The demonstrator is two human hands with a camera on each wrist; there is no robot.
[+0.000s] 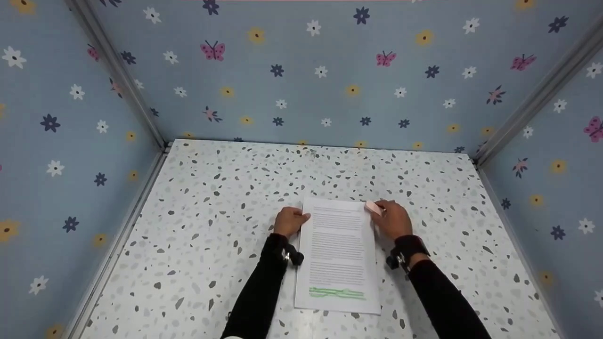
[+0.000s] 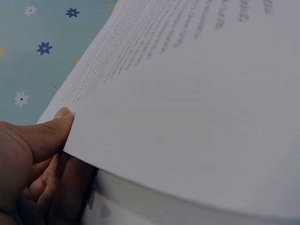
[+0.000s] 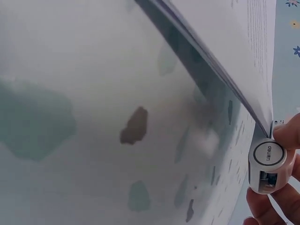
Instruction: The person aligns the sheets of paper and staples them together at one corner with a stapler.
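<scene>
In the head view, a stack of printed paper sheets point(image 1: 337, 254) has green marker lines near its lower edge. My left hand point(image 1: 289, 221) pinches the stack's upper left edge, thumb on top and fingers beneath. At the top right corner, my right hand point(image 1: 395, 222) holds a small pink-and-white stapler point(image 1: 373, 207). In the right wrist view, the stapler point(image 3: 268, 159) shows a round white end with lettering and a dark slot below. The sheets' corner meets its top beside my thumb; whether paper sits inside it I cannot tell.
The paper is on a white speckled table point(image 1: 226, 188). Blue flowered panels point(image 1: 330, 70) stand at the back and both sides, with grey metal strips point(image 1: 118, 70) at the corners. Each wrist carries a black strap with a small camera point(image 1: 296, 256).
</scene>
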